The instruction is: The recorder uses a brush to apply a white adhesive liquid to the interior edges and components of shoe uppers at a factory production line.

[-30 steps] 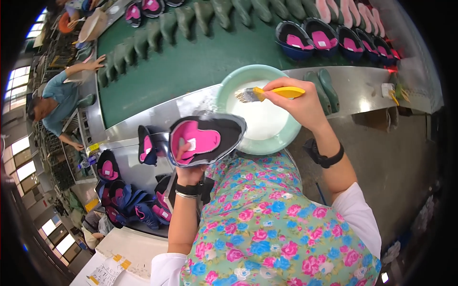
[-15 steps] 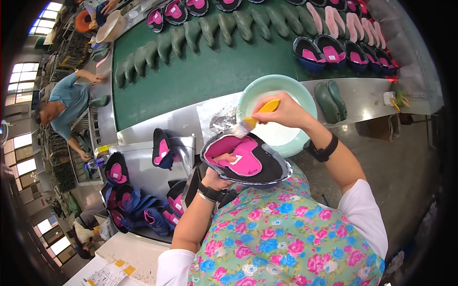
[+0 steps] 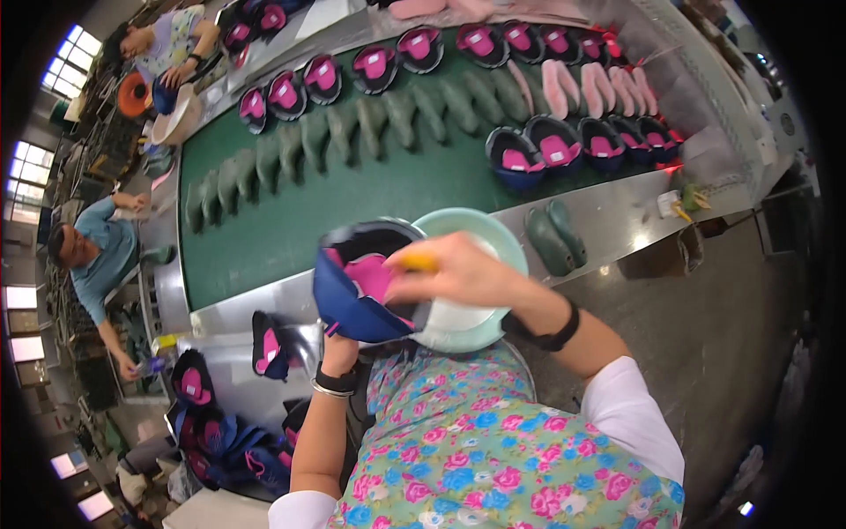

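Shoe upper [image 3: 361, 291] held up front and centre on the left hand [image 3: 339, 353], right hand [image 3: 458, 273] over it gripping a brush handle [image 3: 419, 262]. Bowl [image 3: 493, 242] right behind, sitting on the metal bench [image 3: 617, 225]. Pair of shoe lasts [image 3: 553, 236] just right of the bowl. Conveyor belt [image 3: 352, 194] beyond, rows of lasts [image 3: 352, 132] and uppers [image 3: 564, 141] lying on it. More uppers [image 3: 211, 432] piled lower left.

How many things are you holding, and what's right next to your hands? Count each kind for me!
navy and pink shoe upper in the left hand: 1
yellow-handled brush in the right hand: 1
pale green bowl by the hands: 1
green shoe lasts on the metal ledge: 2
Total: 5
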Tool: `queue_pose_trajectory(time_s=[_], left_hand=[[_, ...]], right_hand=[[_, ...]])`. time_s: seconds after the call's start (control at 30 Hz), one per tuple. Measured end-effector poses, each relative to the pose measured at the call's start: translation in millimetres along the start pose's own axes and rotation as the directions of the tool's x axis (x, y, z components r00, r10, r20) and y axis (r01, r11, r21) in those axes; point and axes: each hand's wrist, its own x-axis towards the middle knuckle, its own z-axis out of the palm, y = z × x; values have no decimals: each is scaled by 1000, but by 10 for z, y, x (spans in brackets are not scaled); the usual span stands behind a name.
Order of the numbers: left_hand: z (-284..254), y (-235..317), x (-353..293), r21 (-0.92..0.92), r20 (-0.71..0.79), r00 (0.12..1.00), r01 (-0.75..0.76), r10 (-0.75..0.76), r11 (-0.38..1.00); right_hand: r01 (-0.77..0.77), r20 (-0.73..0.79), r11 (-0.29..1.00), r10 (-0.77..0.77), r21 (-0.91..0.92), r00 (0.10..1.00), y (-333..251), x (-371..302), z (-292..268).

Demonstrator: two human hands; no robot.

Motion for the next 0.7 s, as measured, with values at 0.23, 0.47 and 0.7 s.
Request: queue_pose_trajectory(time_s=[0.23, 0.47, 0.7], left_hand=[[-260, 155, 406, 215, -79, 919, -362, 385, 907], [-3338, -550, -867, 368, -926, 243, 751, 288, 548], [-3817, -1402, -1229, -656, -631, 385, 200, -674, 728]], right_hand=[[-58, 99, 972, 82, -226, 992, 129, 423, 80], [-198, -39, 733, 228, -651, 973, 1545, 862, -536], [-342, -93, 387, 536, -856, 839, 3001, 626, -835]])
